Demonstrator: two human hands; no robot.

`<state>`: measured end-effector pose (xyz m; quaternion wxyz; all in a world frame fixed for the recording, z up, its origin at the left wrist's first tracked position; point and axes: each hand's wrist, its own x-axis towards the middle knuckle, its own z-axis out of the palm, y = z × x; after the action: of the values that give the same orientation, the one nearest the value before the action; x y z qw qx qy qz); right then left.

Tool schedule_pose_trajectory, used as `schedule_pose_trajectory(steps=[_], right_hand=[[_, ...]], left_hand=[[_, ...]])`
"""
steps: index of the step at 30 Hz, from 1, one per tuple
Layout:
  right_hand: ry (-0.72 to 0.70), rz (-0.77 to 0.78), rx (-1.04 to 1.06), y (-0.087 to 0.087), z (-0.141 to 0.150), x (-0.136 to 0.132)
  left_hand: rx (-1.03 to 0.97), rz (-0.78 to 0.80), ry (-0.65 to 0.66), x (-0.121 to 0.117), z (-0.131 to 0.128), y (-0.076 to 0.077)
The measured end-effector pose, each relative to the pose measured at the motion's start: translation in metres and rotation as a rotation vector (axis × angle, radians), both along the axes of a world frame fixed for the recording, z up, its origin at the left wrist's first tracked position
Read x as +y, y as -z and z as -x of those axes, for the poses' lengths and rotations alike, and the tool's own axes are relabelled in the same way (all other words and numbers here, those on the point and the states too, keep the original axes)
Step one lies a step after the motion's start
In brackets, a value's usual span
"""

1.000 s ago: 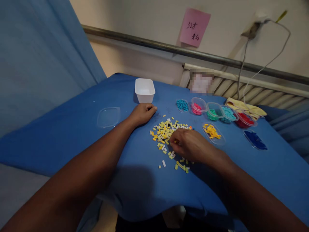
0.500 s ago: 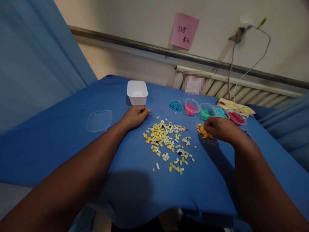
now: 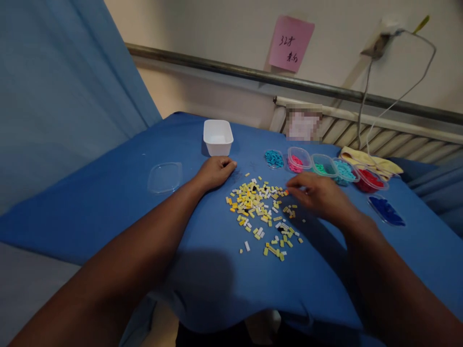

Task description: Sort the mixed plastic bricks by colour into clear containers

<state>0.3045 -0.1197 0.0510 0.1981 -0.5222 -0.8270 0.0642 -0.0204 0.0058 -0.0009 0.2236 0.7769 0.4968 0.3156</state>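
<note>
Right hand [image 3: 318, 195]: has swung from over the dish of yellow-orange bricks to the pile's 2 o'clock edge; its thumb and fingers stand slightly apart, and we see nothing between them.
Brick pile [image 3: 253, 202]: lies loose on the blue sheet [image 3: 213, 231], pale yellow and white mostly; we judge that the swing puts these pieces back within the fingers' reach.
Orange brick [image 3: 287, 192]: just beside those fingertips; we cannot tell whether they touch.
Yellow-orange dish: in sight earlier, now apparently behind our right hand.
Dark-blue pieces [image 3: 387, 210]: in a shallow clear holder at 3 o'clock.
Left hand [image 3: 215, 173]: stays loosely curled near 10 o'clock; its palm is hidden, so we cannot tell its hold.
Clear lid [image 3: 164, 178]: flat at 10 o'clock.
Clear tubs: from 12 round to 2 o'clock, teal-blue [image 3: 274, 159], pink [image 3: 295, 163], green [image 3: 320, 168], turquoise [image 3: 344, 169] and red pieces [image 3: 372, 179].
White tub [image 3: 218, 147]: 11 o'clock, just beyond our left hand.
</note>
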Motion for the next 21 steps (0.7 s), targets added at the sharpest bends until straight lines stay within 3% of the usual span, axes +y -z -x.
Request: schedule_pose_trajectory(steps=[3, 6, 9, 14, 17, 21], right_hand=[[-0.369, -0.051, 0.066, 0.011, 0.05, -0.006], [-0.578, 0.009, -0.012, 0.019, 0.069, -0.011], [-0.579, 0.038, -0.051, 0.017, 0.057, -0.015], [-0.416, 0.006, -0.065, 0.007, 0.037, -0.012], [-0.347, -0.005, -0.052, 0.006, 0.049, -0.001], [-0.403, 0.041, -0.114, 0.01, 0.08, 0.018]], left_hand=[[-0.015, -0.009, 0.017, 0.0, 0.0, 0.001], [-0.027, -0.011, 0.027, -0.001, 0.001, 0.001], [-0.023, -0.009, 0.029, -0.002, 0.001, 0.002], [0.007, -0.007, -0.004, -0.003, -0.001, 0.001], [0.014, -0.017, 0.001, -0.004, -0.002, 0.001], [0.005, -0.027, 0.013, -0.005, -0.001, 0.0]])
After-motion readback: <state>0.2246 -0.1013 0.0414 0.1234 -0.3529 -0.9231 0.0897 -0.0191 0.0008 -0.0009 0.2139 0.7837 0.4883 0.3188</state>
